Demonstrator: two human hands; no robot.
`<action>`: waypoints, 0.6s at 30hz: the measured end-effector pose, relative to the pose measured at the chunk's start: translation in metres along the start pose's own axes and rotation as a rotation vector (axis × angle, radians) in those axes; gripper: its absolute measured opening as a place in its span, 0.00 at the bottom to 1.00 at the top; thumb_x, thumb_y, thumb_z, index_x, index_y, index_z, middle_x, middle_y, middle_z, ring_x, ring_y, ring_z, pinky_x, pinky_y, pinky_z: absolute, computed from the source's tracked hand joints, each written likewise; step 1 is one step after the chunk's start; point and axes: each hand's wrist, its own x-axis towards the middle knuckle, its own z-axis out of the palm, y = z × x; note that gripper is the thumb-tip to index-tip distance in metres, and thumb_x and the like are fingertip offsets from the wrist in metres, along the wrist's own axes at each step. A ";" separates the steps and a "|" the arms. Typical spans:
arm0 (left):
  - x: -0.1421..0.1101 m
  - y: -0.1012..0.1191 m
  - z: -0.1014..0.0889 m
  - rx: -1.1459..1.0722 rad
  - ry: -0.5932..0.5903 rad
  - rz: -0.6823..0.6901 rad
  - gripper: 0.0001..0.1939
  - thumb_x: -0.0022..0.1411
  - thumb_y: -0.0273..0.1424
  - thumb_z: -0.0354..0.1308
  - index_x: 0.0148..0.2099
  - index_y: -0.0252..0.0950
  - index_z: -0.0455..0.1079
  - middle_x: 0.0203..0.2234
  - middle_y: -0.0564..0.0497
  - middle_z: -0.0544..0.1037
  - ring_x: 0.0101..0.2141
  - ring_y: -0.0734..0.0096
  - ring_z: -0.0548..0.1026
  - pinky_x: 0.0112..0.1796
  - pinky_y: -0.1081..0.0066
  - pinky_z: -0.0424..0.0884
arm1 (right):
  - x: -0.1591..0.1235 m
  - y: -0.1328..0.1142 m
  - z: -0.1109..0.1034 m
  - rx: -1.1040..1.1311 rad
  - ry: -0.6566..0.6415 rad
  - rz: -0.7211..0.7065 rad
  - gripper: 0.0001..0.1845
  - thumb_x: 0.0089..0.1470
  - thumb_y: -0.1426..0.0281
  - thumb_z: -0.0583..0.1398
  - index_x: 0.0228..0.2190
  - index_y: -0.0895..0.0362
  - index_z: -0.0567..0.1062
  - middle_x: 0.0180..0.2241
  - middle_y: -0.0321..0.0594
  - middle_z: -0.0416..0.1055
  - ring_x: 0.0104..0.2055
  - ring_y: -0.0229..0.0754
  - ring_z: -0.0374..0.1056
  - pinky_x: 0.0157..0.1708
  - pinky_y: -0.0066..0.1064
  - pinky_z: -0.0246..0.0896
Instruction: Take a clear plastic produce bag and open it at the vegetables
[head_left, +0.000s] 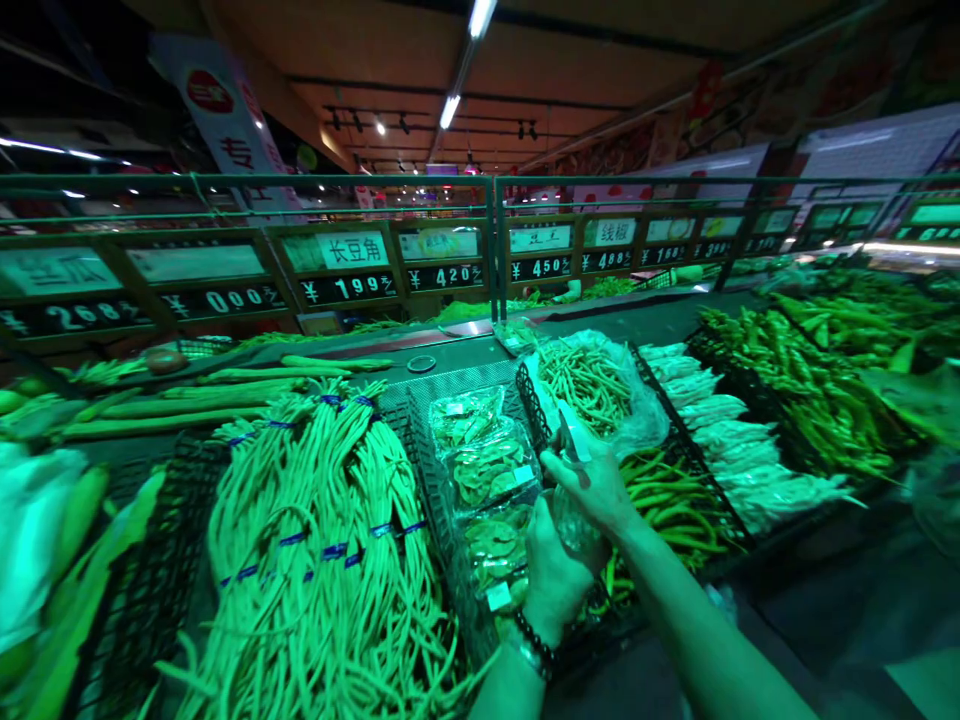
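My left hand [559,570], with a dark beaded bracelet at the wrist, is closed around a clear plastic-wrapped pack [574,520]. The pack's contents are mostly hidden by my fingers. From the right, my right hand [596,485] reaches over the same pack, fingers closed at its upper side. A pale thin piece [574,430] stands up by those fingertips; I cannot tell what it is. Just left of my hands lies a row of wrapped trays of flat green pods [491,470], with white labels. Beyond them, green beans [581,385] sit in a plastic-lined crate.
Bundled long beans [315,530] with blue ties fill the left side. Long green peppers [667,510] lie right of my hands, with pale bagged produce [735,440] and a crate of green peppers [802,400] beyond. A rail with price signs [349,265] runs across the back.
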 end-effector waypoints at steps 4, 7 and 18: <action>-0.009 0.020 0.040 -0.026 -0.050 -0.045 0.38 0.48 0.41 0.82 0.57 0.41 0.70 0.49 0.42 0.86 0.47 0.50 0.87 0.48 0.55 0.84 | -0.005 0.007 -0.044 0.015 0.018 0.017 0.18 0.58 0.59 0.69 0.47 0.52 0.77 0.36 0.35 0.79 0.35 0.46 0.74 0.40 0.38 0.69; -0.017 0.037 0.073 -0.050 -0.085 -0.063 0.36 0.48 0.38 0.81 0.55 0.41 0.69 0.49 0.42 0.86 0.47 0.50 0.86 0.49 0.55 0.83 | -0.012 0.014 -0.081 0.021 0.034 0.015 0.16 0.58 0.61 0.69 0.45 0.53 0.77 0.39 0.37 0.79 0.38 0.46 0.74 0.43 0.38 0.69; -0.040 0.031 0.204 0.081 -0.177 0.068 0.20 0.59 0.39 0.71 0.50 0.42 0.71 0.38 0.47 0.87 0.40 0.53 0.89 0.38 0.62 0.84 | -0.048 0.033 -0.211 0.002 0.226 0.032 0.11 0.55 0.65 0.67 0.39 0.52 0.74 0.27 0.24 0.62 0.27 0.37 0.60 0.31 0.30 0.57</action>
